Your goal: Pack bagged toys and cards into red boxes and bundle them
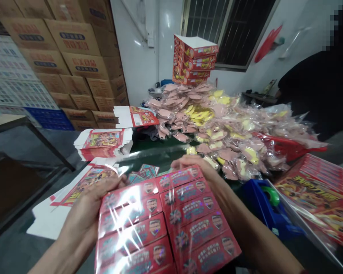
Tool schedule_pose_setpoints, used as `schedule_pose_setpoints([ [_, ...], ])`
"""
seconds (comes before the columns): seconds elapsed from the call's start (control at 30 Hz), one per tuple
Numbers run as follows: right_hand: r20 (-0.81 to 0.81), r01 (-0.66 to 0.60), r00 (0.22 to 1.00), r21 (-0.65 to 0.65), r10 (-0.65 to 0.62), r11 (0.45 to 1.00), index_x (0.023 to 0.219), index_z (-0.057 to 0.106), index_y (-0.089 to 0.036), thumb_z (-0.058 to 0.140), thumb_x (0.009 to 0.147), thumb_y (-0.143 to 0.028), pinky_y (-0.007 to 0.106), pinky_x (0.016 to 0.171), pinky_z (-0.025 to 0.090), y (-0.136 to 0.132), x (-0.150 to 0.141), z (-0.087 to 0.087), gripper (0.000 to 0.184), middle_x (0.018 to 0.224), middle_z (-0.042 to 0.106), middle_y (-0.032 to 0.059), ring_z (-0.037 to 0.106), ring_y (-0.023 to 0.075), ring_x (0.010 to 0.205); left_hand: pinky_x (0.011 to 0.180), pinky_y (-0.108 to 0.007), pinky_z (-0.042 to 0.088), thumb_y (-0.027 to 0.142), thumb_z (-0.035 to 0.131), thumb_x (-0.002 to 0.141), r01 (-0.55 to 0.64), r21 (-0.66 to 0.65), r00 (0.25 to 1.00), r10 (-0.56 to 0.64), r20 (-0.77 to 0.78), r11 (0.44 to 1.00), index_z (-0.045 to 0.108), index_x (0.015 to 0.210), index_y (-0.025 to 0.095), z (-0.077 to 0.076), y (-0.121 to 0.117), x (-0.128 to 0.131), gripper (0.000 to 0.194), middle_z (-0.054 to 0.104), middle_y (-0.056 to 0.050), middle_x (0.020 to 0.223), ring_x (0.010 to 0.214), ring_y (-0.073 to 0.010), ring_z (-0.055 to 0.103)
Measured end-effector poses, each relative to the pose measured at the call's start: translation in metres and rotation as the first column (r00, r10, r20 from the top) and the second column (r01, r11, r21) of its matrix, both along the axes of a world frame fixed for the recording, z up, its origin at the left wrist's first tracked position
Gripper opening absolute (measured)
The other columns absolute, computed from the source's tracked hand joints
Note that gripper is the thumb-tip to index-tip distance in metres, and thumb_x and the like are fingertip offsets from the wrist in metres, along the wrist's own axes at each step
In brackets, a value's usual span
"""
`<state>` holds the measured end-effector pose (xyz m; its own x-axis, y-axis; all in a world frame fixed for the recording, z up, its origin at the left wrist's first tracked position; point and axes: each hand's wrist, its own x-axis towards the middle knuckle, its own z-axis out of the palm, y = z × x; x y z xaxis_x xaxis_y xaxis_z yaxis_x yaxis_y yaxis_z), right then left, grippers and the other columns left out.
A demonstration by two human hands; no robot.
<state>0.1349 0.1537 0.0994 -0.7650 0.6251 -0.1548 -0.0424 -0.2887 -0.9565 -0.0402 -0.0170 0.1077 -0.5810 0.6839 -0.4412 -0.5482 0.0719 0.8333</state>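
Observation:
A shrink-wrapped pack of small red boxes, set in two rows under shiny clear film, fills the lower middle in front of me. My left hand grips its left side near the far corner. At the far edge, my right hand is curled against the pack, its fingers partly hidden behind it. Just beyond the pack lie several teal printed cards. To the left of them are flat, unfolded printed cartons and a stack of similar red-and-white cartons.
A large heap of pink and yellow pieces in clear bags covers the table's back. Red display boxes are stacked behind it. A blue tape dispenser and red printed boxes stand right. Brown cartons rise left; a dark-clothed person is at right.

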Motion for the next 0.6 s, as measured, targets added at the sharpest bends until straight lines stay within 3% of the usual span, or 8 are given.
schedule_pose_setpoints([
  [0.07, -0.144, 0.107, 0.986, 0.179, -0.082, 0.978, 0.052, 0.058, -0.017, 0.060, 0.068, -0.024, 0.028, 0.070, 0.045, 0.004, 0.011, 0.014, 0.018, 0.083, 0.065, 0.0031, 0.057, 0.0145, 0.072, 0.057, -0.020, 0.048, 0.017, 0.070, 0.062, 0.028, 0.200, 0.965, 0.026, -0.262, 0.979, 0.066, 0.057, 0.014, 0.008, 0.012, -0.004, 0.007, 0.064, -0.002, 0.073, 0.063, -0.0123, 0.058],
  [0.17, -0.257, 0.227, 0.960, 0.481, -0.111, 0.847, 0.056, 0.062, -0.019, 0.057, 0.074, -0.023, 0.031, 0.076, 0.044, -0.004, 0.038, 0.018, 0.020, 0.087, 0.065, 0.0029, 0.058, 0.0173, 0.080, 0.070, -0.020, 0.047, 0.019, 0.067, 0.069, 0.248, 0.398, 0.786, 0.057, -0.615, 0.883, 0.070, 0.061, 0.016, 0.006, 0.025, -0.013, 0.008, 0.062, -0.002, 0.086, 0.083, -0.0148, 0.056],
  [0.27, -0.169, 0.179, 0.982, 0.665, -0.087, 0.726, 0.059, 0.061, -0.019, 0.053, 0.080, -0.022, 0.029, 0.072, 0.044, -0.033, 0.065, 0.001, 0.023, 0.085, 0.065, 0.0028, 0.059, 0.0173, 0.081, 0.075, -0.026, 0.046, 0.022, 0.061, 0.077, 0.507, 0.279, 0.526, -0.037, -0.850, 0.815, 0.070, 0.065, 0.018, -0.013, 0.018, -0.017, 0.015, 0.061, -0.004, 0.085, 0.084, -0.0176, 0.057],
  [0.33, -0.101, 0.125, 0.992, 0.753, -0.075, 0.646, 0.063, 0.059, -0.019, 0.050, 0.083, -0.019, 0.028, 0.072, 0.044, -0.057, 0.075, -0.012, 0.022, 0.084, 0.066, 0.0021, 0.059, 0.0157, 0.079, 0.076, -0.027, 0.046, 0.020, 0.060, 0.078, 0.507, 0.158, 0.384, -0.058, -0.921, 0.847, 0.070, 0.067, 0.021, -0.025, 0.004, -0.015, 0.015, 0.062, -0.004, 0.089, 0.086, -0.0185, 0.058],
  [0.37, -0.081, 0.115, 0.993, 0.786, -0.084, 0.608, 0.065, 0.058, -0.019, 0.049, 0.084, -0.017, 0.028, 0.073, 0.045, -0.068, 0.077, -0.017, 0.022, 0.083, 0.066, 0.0017, 0.060, 0.0152, 0.079, 0.078, -0.028, 0.047, 0.019, 0.060, 0.078, 0.477, 0.129, 0.354, -0.055, -0.934, 0.869, 0.070, 0.070, 0.022, -0.030, -0.003, -0.013, 0.013, 0.062, -0.004, 0.093, 0.090, -0.0189, 0.058],
  [0.43, -0.076, 0.158, 0.983, 0.806, -0.165, 0.570, 0.065, 0.056, -0.019, 0.049, 0.085, -0.017, 0.025, 0.072, 0.046, -0.082, 0.078, -0.023, 0.021, 0.083, 0.066, 0.0014, 0.060, 0.0145, 0.080, 0.083, -0.029, 0.046, 0.019, 0.061, 0.078, 0.408, 0.125, 0.356, -0.032, -0.934, 0.904, 0.069, 0.072, 0.024, -0.033, -0.013, -0.008, 0.012, 0.064, -0.004, 0.096, 0.098, -0.0199, 0.056],
  [0.57, 0.001, 0.257, 0.920, 0.752, -0.391, 0.607, 0.072, 0.058, -0.020, 0.052, 0.085, -0.029, 0.024, 0.067, 0.049, -0.076, 0.080, -0.018, 0.017, 0.085, 0.065, 0.0034, 0.062, 0.0162, 0.079, 0.091, -0.033, 0.042, 0.026, 0.065, 0.076, 0.281, 0.167, 0.462, 0.020, -0.887, 0.945, 0.069, 0.066, 0.023, -0.031, -0.011, -0.001, 0.011, 0.066, -0.005, 0.090, 0.107, -0.0217, 0.051],
  [0.6, 0.035, 0.264, 0.894, 0.764, -0.447, 0.588, 0.080, 0.060, -0.020, 0.053, 0.084, -0.033, 0.026, 0.067, 0.050, -0.070, 0.081, -0.012, 0.015, 0.086, 0.066, 0.0041, 0.063, 0.0173, 0.079, 0.090, -0.033, 0.043, 0.027, 0.066, 0.074, 0.244, 0.176, 0.502, 0.031, -0.864, 0.954, 0.070, 0.065, 0.022, -0.031, -0.008, 0.000, 0.011, 0.067, -0.006, 0.088, 0.107, -0.0221, 0.051],
])
